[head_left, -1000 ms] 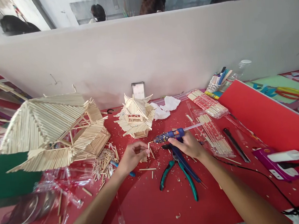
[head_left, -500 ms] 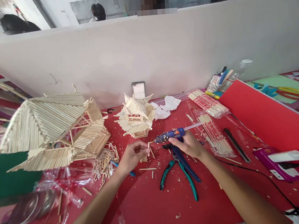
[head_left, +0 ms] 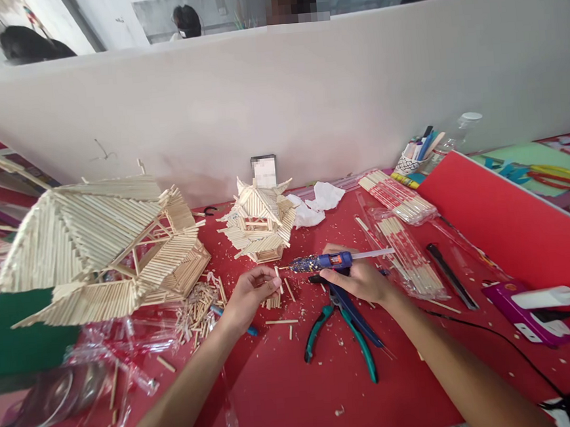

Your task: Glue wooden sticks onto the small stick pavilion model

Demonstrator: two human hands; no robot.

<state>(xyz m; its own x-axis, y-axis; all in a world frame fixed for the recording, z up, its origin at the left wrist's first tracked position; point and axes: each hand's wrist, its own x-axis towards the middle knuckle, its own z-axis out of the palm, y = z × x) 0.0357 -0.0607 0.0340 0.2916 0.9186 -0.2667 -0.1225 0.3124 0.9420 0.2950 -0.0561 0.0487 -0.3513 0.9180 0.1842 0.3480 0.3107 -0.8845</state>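
A red table [head_left: 289, 397] lay before a pale partition wall [head_left: 306, 100]. On its left stood a large stick-built roof model [head_left: 100, 248], and further in, a smaller stick pagoda [head_left: 260, 223]. Bundles of wrapped sticks [head_left: 397, 198] lay to the right, with teal-handled pliers [head_left: 343, 327] nearer the person and a heap of cut stick pieces [head_left: 201, 305] beside the big model. The right hand [head_left: 362, 280] was wrapped shut around a blue glue gun [head_left: 321, 262], which lay level with its nozzle pointing left. Just beside that nozzle, the left hand [head_left: 249, 295] pinched a short wooden stick [head_left: 277, 276] between closed fingertips, just in front of the pagoda.
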